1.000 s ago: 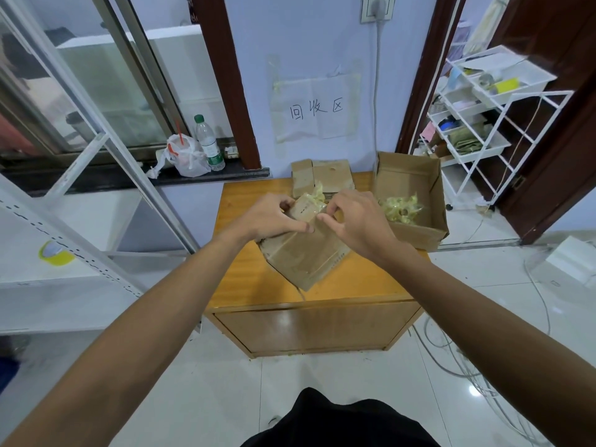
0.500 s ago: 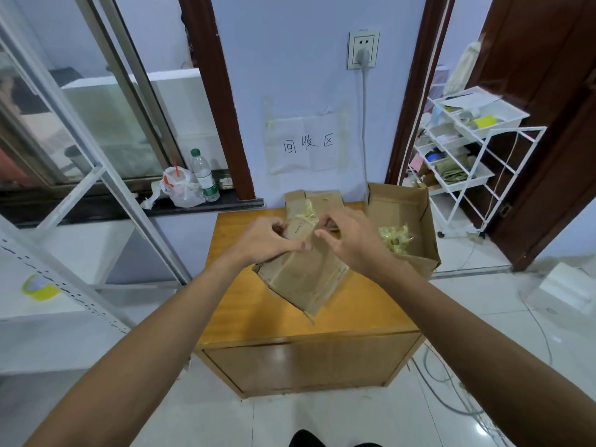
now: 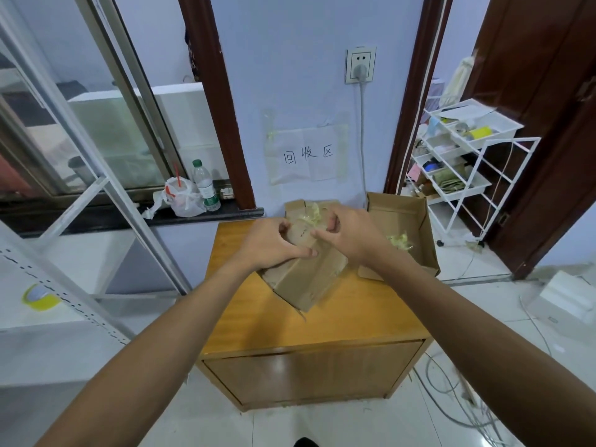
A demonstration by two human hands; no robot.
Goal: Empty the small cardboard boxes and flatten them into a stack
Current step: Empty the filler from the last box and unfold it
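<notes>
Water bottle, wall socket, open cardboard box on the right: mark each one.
Water bottle (image 3: 202, 176): head view, on its clear body.
Wall socket (image 3: 361, 58): head view, on the white faceplate.
Open cardboard box (image 3: 398, 216): head view, on its inner back wall.

Head view, single wide-angle camera. I look from the person's head, pitched forward and down, facing the wall (image 3: 306, 75) squarely. The desk (image 3: 258, 317) sits at centre frame, near enough that the outstretched arms reach it. Both forearms enter from the lower corners and meet just above centre, where the left hand (image 3: 271, 245) and right hand (image 3: 348, 233) grip the box (image 3: 306, 282). The lens bends the margins: the window (image 3: 96, 124) leans in at far left, the rack (image 3: 477, 150) at far right. The floor (image 3: 322, 424) fills the bottom edge, almost directly beneath the camera.
</notes>
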